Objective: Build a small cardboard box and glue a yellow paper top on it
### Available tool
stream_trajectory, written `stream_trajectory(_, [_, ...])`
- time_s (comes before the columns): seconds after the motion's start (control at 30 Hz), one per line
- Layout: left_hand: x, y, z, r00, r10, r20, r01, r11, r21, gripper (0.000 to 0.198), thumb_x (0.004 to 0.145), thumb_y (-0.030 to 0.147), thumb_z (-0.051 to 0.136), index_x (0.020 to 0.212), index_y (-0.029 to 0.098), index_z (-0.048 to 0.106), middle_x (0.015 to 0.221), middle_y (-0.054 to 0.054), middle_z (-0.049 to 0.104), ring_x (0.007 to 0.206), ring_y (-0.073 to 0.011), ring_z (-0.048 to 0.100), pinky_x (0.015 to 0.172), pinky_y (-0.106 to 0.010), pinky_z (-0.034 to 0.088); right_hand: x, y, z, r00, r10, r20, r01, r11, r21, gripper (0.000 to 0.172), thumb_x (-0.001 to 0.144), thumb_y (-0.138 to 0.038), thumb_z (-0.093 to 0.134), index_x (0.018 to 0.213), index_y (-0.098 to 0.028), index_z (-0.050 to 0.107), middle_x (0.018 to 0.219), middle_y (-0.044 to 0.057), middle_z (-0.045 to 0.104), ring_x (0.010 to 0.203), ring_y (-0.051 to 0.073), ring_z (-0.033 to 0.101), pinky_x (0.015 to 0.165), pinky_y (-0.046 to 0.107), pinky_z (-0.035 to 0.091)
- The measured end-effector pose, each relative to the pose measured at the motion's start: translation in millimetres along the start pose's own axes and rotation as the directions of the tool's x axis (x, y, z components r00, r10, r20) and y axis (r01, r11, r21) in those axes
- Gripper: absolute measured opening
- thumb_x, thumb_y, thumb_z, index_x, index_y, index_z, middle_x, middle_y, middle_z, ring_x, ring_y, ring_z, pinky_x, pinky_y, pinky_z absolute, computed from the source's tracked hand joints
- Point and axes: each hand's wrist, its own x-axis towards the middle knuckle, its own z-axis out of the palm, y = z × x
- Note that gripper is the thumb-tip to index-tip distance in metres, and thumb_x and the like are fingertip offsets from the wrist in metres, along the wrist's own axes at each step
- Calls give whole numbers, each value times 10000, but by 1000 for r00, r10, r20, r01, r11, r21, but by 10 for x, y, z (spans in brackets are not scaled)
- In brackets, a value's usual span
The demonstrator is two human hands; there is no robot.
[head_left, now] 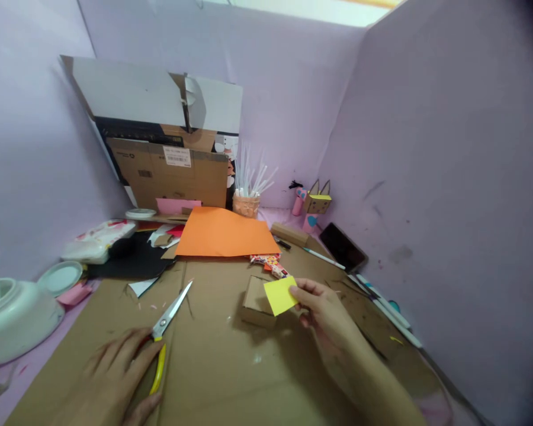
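A small square of yellow paper [279, 295] is pinched between the thumb and fingers of my right hand [317, 302]. It hangs over a small cardboard box [258, 319], covering part of its top; whether the two touch I cannot tell. At the lower left, my left hand [119, 367] lies over the handles of a pair of scissors [162, 325], its thumb beside the yellow handle loop and its fingers across the other. The blades rest apart slightly or closed, I cannot tell, pointing away from me on the cardboard sheet [213, 373].
Orange paper [226, 234] and a patterned glue gun [270, 263] lie beyond the box. A large carton [173, 177] and a cup of white sticks [246, 206] stand behind. Right are a phone [343, 245] and white sticks [391, 313]; left, a white pot [22, 319].
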Motion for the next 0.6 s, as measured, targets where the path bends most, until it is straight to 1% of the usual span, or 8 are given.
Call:
stream_trajectory(0.07, [-5, -35, 104, 997, 75, -28, -73, 995, 64, 452, 764, 385, 536, 1198, 264, 546, 1212, -100, 585, 1069, -301, 547, 868, -420, 430, -11, 95, 33, 998, -13, -67, 16, 999, 47, 343, 479, -325, 761, 716, -122, 619, 540, -22, 566, 424, 66, 445, 290, 132, 291])
stream_trajectory(0.17, [155, -78, 123, 992, 114, -56, -107, 988, 111, 404, 782, 365, 496, 1159, 252, 586, 1171, -101, 614, 1037, -305, 561, 869, -426, 413, -13, 158, 76, 992, -13, -122, 25, 995, 94, 356, 453, -332, 782, 667, -139, 572, 509, -36, 559, 409, 70, 470, 289, 132, 303])
stream_trajectory(0.27, [359, -137, 50, 993, 103, -56, -94, 985, 148, 353, 801, 304, 447, 1081, 211, 642, 1096, -114, 653, 987, -297, 586, 835, -412, 428, -9, 179, 107, 992, 16, -125, -2, 994, 109, 374, 451, -374, 786, 601, -149, 528, 455, -50, 527, 385, 65, 467, 289, 128, 294])
stream_trajectory(0.33, [470, -170, -35, 993, 109, -35, -101, 980, 171, 342, 804, 252, 416, 1029, 189, 666, 1045, -128, 670, 962, -305, 595, 817, -430, 437, -4, 191, 125, 992, 39, -117, -26, 994, 107, 399, 445, -403, 792, 569, -153, 507, 426, -57, 506, 366, 61, 456, 281, 124, 263])
stream_trajectory(0.4, [563, -166, -138, 995, 102, 6, -101, 980, 174, 327, 807, 230, 412, 1004, 191, 671, 1041, -133, 670, 974, -320, 590, 829, -469, 434, 2, 209, 143, 993, 50, -103, -41, 995, 96, 429, 447, -430, 795, 533, -161, 472, 411, -68, 482, 342, 51, 433, 275, 122, 229])
stream_trajectory(0.47, [660, -100, -235, 998, 64, 20, -66, 992, 105, 297, 822, 269, 433, 996, 204, 665, 1066, -123, 661, 1002, -321, 579, 844, -485, 438, 4, 235, 163, 994, 60, -95, -54, 996, 73, 461, 463, -454, 787, 497, -169, 427, 391, -81, 447, 312, 39, 394, 276, 126, 202])
stream_trajectory(0.53, [787, 27, -301, 1000, -1, -3, 0, 998, -57, 292, 836, 297, 431, 1003, 202, 650, 1056, -108, 660, 986, -289, 592, 826, -437, 470, 0, 267, 186, 993, 66, -98, -63, 997, 35, 479, 499, -468, 771, 477, -176, 392, 368, -91, 408, 293, 30, 359, 286, 129, 186])
stream_trajectory(0.6, [951, 191, -327, 998, -56, 13, 57, 967, -248, 302, 844, 291, 418, 1038, 184, 623, 1086, -108, 645, 998, -256, 595, 831, -385, 485, -8, 299, 216, 991, 64, -113, -65, 998, -1, 490, 532, -482, 754, 473, -182, 371, 357, -97, 384, 287, 26, 333, 298, 133, 176])
